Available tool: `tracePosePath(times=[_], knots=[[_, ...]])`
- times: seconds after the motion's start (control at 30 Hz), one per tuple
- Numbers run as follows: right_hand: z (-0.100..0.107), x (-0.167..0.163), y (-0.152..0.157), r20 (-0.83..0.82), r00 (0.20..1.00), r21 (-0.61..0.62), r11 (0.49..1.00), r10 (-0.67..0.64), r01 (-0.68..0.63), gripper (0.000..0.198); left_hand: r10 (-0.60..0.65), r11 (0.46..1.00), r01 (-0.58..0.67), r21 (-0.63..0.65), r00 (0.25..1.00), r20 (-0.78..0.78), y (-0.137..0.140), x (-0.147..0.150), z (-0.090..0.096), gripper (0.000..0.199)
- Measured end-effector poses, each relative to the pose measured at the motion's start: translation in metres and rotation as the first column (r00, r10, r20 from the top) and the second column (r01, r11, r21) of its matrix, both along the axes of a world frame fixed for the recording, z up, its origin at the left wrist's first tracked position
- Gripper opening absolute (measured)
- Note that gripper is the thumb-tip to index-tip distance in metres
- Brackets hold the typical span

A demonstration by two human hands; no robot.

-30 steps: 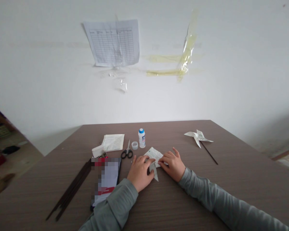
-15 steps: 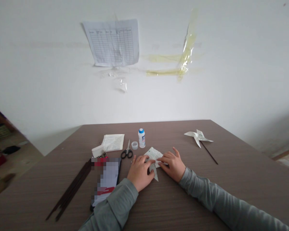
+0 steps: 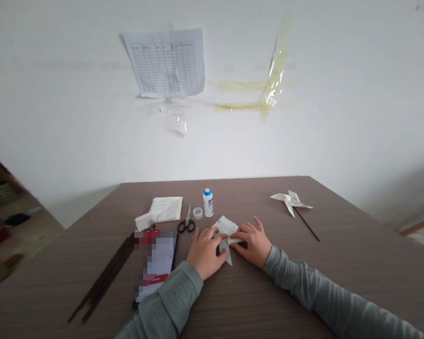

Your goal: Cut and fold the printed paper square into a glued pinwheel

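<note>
A piece of printed paper (image 3: 226, 225) lies on the table in front of me, cut into pointed flaps, one pointing toward me. My left hand (image 3: 205, 253) presses it from the left, its fingertips near the middle. From the right, my right hand (image 3: 253, 244) pinches a curled flap against the centre, with one finger raised. My fingers cover part of the sheet. Just behind stand a white glue bottle (image 3: 208, 205) with a blue cap and a small clear round cup (image 3: 198, 213). Black-handled scissors (image 3: 186, 224) rest beyond my left hand.
A finished paper pinwheel (image 3: 290, 201) on a dark stick lies at the right. Leftward are stacked paper squares (image 3: 166, 208), a small open white-and-red box (image 3: 145, 222), a phone (image 3: 159, 266) and a bundle of dark sticks (image 3: 108, 278). A wall (image 3: 212, 150) rises behind the table.
My right hand has brought the right-hand flap of the paper inward, so it now curls narrowly at the centre. My left hand stays in place.
</note>
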State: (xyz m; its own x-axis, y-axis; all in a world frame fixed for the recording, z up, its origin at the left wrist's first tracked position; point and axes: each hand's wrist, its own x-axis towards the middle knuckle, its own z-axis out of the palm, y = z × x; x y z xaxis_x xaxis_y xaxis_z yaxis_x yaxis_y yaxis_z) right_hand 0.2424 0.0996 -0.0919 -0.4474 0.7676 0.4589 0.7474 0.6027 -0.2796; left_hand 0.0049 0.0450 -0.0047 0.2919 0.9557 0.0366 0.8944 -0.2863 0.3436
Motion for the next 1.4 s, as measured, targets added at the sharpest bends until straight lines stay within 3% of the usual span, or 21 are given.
tracePosePath(times=[0.27, 0.9, 1.4], knots=[[0.008, -0.001, -0.005, 0.009, 1.0, -0.072, 0.997, -0.02, 0.021, 0.02, -0.003, 1.0, 0.003, -0.002, 1.0, 0.013, 0.0, 0.0, -0.001, 0.053], [0.013, -0.002, -0.008, 0.039, 0.999, -0.055, 0.998, -0.016, 0.018, 0.027, 0.005, 1.0, -0.005, -0.014, 1.0, 0.028, -0.002, 0.002, 0.002, 0.045], [0.014, -0.002, -0.01, 0.031, 0.999, -0.116, 0.992, -0.039, 0.043, 0.026, -0.003, 1.0, 0.003, -0.011, 1.0, 0.021, 0.001, 0.0, -0.001, 0.045]])
